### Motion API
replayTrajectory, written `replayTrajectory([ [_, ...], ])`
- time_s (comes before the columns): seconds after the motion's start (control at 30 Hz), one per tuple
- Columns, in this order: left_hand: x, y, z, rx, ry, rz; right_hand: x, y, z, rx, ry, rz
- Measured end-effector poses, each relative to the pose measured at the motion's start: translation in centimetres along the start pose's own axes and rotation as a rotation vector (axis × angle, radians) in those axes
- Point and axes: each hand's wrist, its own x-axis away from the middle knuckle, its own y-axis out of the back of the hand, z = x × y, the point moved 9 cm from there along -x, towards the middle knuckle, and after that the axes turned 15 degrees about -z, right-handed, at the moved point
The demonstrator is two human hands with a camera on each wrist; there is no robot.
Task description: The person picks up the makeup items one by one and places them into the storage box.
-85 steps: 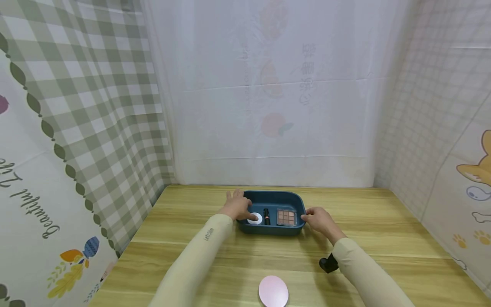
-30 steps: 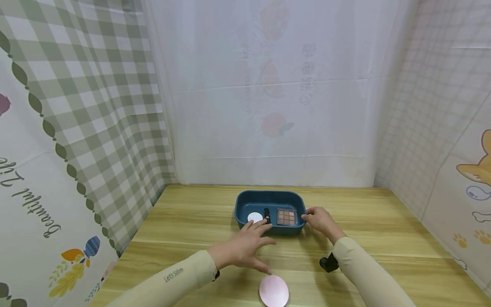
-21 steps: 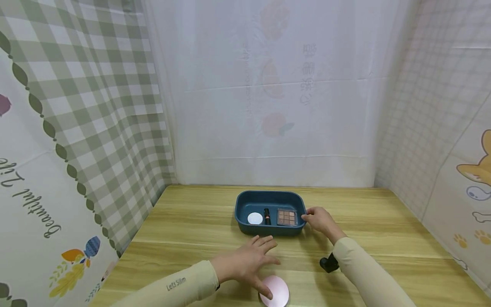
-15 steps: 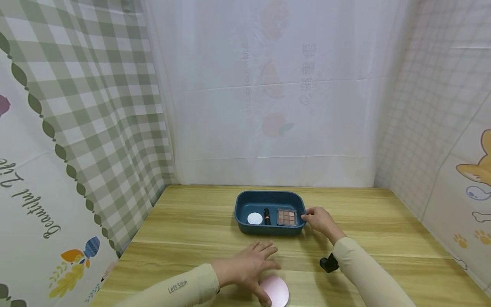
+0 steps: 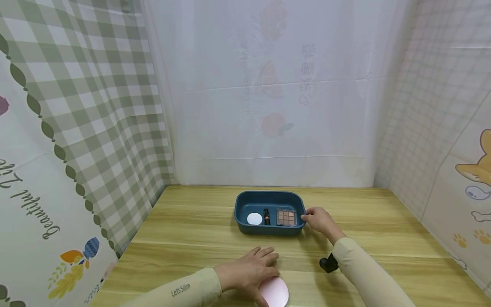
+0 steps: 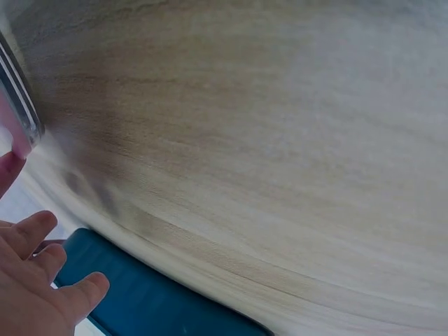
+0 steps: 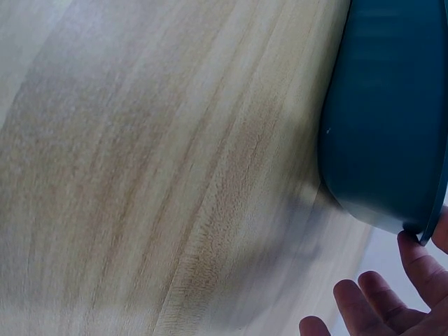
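Observation:
My left hand (image 5: 249, 273) is over a round pink compact (image 5: 277, 292) near the table's front, thumb at its left side and index finger at its far edge. The left wrist view shows one fingertip touching the compact (image 6: 10, 119); the other fingers are spread, and the thumb is hidden there. At the right end of a dark blue tray (image 5: 268, 230), my right hand (image 5: 321, 221) pinches the rim between thumb and index finger. Inside the tray lie a white round item (image 5: 255, 218), a black lipstick-like tube (image 5: 267, 216) and an eyeshadow palette (image 5: 286, 217).
The tray stands on a wood-grain table (image 5: 184, 238). A black piece (image 5: 328, 263) shows beside the right sleeve. A checked cloth (image 5: 115, 106) hangs on the left, a white curtain (image 5: 230, 128) at the back, and a printed cloth (image 5: 433, 162) on the right.
My left hand has let go of the tray's left end and come toward the front, down to the pink compact. The right hand keeps its place on the rim; the tray stays put.

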Motion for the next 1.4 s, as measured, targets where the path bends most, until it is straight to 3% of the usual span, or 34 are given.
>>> replayTrajectory([
  [0.47,0.0,-0.1,-0.4,0.006,-0.043,-0.01,0.1,0.1,0.3,-0.015,0.019,-0.01],
  [0.77,-0.2,0.3,-0.1,0.006,0.0,-0.021,0.1,0.0,0.1,-0.017,0.014,-0.012],
  [0.97,-0.8,1.1,1.0,0.02,0.072,-0.017,0.1,0.0,0.2,-0.015,0.015,-0.012],
  [1.17,-1.5,2.4,2.8,0.08,0.123,-0.072,0.0,0.0,0.0,-0.013,0.006,-0.004],
  [1.4,-2.0,4.8,4.5,0.044,0.169,-0.16,0.0,0.0,-0.1,-0.018,0.005,-0.008],
])
